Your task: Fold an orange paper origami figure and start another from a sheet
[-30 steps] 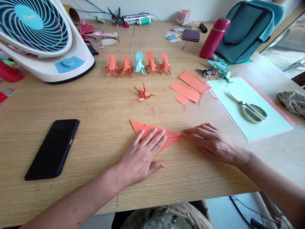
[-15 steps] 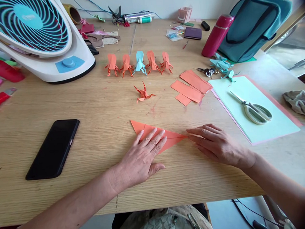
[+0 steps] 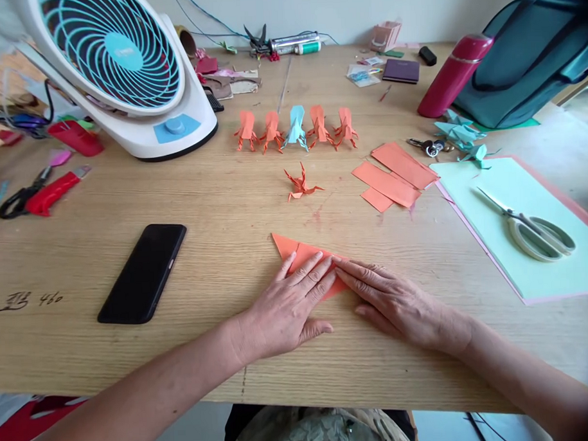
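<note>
A folded sheet of orange paper (image 3: 284, 244) lies flat on the wooden table, its pointed left corner showing. My left hand (image 3: 290, 304) rests on it with fingers stretched out and thumb apart, pressing it to the tabletop. From the right, my right hand (image 3: 393, 297) lies with extended fingers over the paper's right part, its fingertips touching the left ones. The right tip of the paper is hidden under that hand. Beyond the hands stands a small orange folded-paper figure (image 3: 302, 185). Several orange paper strips (image 3: 386, 184) lie to its right.
A row of folded-paper figures, with one blue figure (image 3: 296, 127), stands farther back. Left are a black phone (image 3: 142, 274), a red cutter (image 3: 56, 190) and a fan (image 3: 175, 125). Right are scissors (image 3: 540, 234) on pale green paper (image 3: 473, 240), a flask (image 3: 455, 76) and a bag (image 3: 520, 58).
My right hand has slid left along the paper, from its right tip to beside my left hand. My left hand stays on the paper. The view has shifted to the left.
</note>
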The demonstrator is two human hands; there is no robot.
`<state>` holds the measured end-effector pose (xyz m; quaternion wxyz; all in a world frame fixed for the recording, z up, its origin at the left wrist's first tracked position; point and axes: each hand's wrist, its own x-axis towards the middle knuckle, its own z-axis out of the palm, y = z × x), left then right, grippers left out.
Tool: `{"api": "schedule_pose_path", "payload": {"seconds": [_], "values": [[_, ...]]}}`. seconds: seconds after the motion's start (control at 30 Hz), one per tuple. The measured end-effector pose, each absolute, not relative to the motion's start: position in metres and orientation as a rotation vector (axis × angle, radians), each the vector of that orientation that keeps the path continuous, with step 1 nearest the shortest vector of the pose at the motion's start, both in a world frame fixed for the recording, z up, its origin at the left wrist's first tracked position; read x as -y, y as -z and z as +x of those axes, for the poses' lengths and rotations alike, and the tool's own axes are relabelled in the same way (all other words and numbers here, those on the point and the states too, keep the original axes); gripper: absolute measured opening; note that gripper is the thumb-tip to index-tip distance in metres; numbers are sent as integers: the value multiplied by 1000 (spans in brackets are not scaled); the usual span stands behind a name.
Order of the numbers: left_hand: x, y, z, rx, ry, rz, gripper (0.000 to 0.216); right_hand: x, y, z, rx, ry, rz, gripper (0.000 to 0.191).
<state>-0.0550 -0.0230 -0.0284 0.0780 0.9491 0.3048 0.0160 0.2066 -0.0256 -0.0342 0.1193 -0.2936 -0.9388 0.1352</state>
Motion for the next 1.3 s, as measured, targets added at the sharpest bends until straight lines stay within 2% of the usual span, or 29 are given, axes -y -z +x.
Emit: {"api": "schedule_pose_path", "payload": {"seconds": [0.37,0.73,0.97,1.3], "values": [[34,23,-73,-1099,-150,2927,75,28,33,208,2718,-362,-847,72],[29,14,-51,-1165,8,3028,81,27,32,206,2719,-399,-860,68],[18,4,-62,-1041,106,3197,69,27,33,205,2720,-344,-870,66],[-8,-5,-83,-729,45,3411,56,28,33,206,2733,-301,-873,63]]}}
